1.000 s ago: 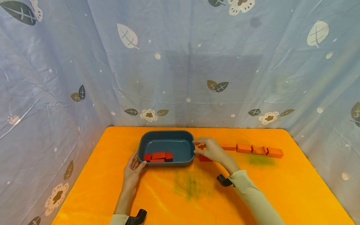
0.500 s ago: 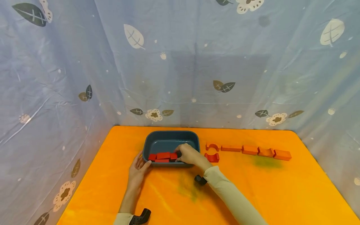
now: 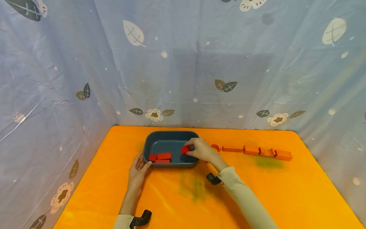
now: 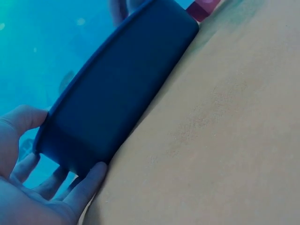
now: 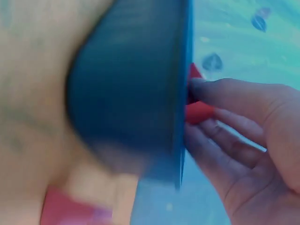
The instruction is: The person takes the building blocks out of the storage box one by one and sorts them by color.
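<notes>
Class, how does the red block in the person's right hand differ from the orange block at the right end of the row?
The held block is red; the end block is orange. The held block is pinched in the right hand over the blue tray, while the end block lies on the table. The held block is partly hidden by that hand; the end block is uncovered. Both show flat faces.

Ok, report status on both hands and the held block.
Left hand holding blue tray, near left corner. Right hand pinching red block over tray. No obstruction visible above it.
</notes>
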A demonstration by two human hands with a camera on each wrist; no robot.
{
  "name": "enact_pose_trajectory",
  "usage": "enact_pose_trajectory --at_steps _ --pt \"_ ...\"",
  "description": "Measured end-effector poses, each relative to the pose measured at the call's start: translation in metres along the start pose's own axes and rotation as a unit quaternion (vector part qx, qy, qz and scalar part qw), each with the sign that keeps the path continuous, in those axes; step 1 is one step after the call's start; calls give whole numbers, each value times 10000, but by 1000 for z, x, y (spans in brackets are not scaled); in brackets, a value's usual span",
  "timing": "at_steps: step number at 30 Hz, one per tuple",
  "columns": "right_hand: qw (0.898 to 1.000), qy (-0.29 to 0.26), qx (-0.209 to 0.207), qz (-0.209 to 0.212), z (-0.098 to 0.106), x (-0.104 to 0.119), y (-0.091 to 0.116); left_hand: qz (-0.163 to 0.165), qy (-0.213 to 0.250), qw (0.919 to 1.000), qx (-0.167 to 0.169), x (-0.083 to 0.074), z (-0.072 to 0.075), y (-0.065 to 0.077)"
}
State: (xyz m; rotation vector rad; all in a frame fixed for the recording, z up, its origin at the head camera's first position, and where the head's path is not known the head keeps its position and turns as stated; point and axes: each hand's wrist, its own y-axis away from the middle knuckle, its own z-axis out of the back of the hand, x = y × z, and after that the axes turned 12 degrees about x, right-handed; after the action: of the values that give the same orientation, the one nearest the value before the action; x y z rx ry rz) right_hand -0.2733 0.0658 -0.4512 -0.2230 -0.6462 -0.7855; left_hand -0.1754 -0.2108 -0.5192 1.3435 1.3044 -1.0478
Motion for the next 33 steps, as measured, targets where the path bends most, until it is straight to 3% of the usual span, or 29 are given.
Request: enact_pose_trajectory --at_steps 3,6,9,13,19,26,33 --pt "9946 -1018 -220 43 11 -15 19 3 -23 10000 -6 -1 1 0" --pt "9762 -2115 -467 64 20 -31 41 -39 9 10000 -26 -1 2 0" --pt "9669 -2423 -799 -14 28 -49 62 -85 63 9999 -23 -1 2 0" --pt "9688 -2207 -1084 -316 34 -71 88 -35 139 9999 -36 -2 2 0" --pt "9681 -2133 -1143 -655 34 -94 117 -47 212 9998 16 1 2 1" --pt "9797 -1589 -980 -733 24 -118 126 -91 206 9997 -18 1 3 1" --pt "9871 -1057 -963 -719 16 -126 126 -119 182 9998 -23 2 1 0"
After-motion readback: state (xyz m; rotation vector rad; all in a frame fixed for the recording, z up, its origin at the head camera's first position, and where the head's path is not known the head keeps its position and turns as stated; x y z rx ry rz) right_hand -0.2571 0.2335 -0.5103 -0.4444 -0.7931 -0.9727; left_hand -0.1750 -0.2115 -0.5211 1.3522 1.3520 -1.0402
